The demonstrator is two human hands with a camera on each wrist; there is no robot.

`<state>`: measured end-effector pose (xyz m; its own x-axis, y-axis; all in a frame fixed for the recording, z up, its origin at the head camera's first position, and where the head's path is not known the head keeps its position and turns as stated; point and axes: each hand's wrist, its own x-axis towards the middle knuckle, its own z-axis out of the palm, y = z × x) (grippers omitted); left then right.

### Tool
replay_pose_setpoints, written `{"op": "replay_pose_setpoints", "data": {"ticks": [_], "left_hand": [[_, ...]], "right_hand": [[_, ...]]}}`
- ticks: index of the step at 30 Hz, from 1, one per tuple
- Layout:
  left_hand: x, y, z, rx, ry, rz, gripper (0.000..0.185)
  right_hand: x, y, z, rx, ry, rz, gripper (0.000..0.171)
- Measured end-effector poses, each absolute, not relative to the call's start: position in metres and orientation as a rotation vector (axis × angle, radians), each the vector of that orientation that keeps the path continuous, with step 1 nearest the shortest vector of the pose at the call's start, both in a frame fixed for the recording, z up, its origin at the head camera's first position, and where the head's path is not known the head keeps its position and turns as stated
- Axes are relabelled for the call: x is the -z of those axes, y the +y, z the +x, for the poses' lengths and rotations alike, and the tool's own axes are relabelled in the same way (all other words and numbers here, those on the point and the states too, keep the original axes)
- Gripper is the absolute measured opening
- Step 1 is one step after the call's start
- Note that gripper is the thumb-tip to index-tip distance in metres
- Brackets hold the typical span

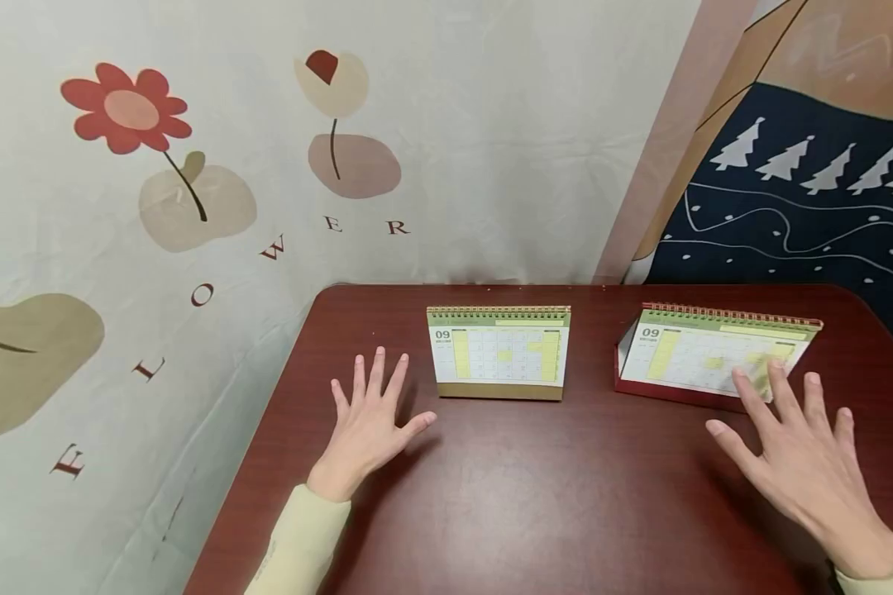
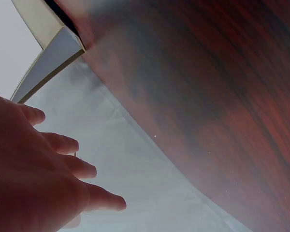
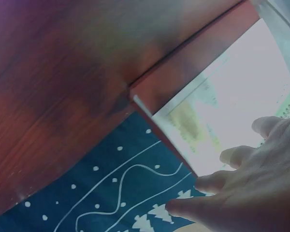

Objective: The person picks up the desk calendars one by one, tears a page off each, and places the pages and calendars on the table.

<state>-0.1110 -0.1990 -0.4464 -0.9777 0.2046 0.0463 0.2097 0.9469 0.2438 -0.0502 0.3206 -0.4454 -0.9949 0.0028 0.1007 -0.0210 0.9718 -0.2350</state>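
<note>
Two spiral-bound desk calendars showing month 09 stand on a dark red wooden table (image 1: 536, 496). The tan-based calendar (image 1: 499, 351) is at the middle back; the red-based calendar (image 1: 710, 355) is to its right and leans back more. My left hand (image 1: 372, 421) lies flat with fingers spread on the table, just left of the tan-based calendar (image 2: 46, 53). My right hand (image 1: 796, 446) is spread open in front of the red-based calendar (image 3: 222, 106), its fingertips (image 1: 761, 382) over the calendar's lower right corner. Neither hand holds anything.
A cream cloth (image 1: 216, 165) printed with flowers and the word FLOWER hangs behind and to the left. A navy cloth (image 1: 811, 207) with white trees hangs at the right. The table's left edge (image 1: 268, 413) runs close to my left hand.
</note>
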Motion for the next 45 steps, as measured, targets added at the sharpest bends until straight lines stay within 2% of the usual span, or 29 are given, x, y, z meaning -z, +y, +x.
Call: {"op": "replay_pose_setpoints", "data": {"ticks": [21, 38, 45], "left_hand": [[0.436, -0.192, -0.108, 0.665, -3.016, -0.288, 0.096], [0.439, -0.182, -0.119, 1.351, -2.746, -0.271, 0.08], [0.445, -0.176, -0.125, 1.854, -2.542, -0.22, 0.076]], "right_hand": [[0.424, 0.252, -0.06, -0.542, -2.877, 0.294, 0.081], [0.422, 0.194, -0.076, -0.864, -2.878, 0.422, 0.076], [0.425, 0.181, -0.087, -1.081, -2.894, 0.419, 0.073]]}}
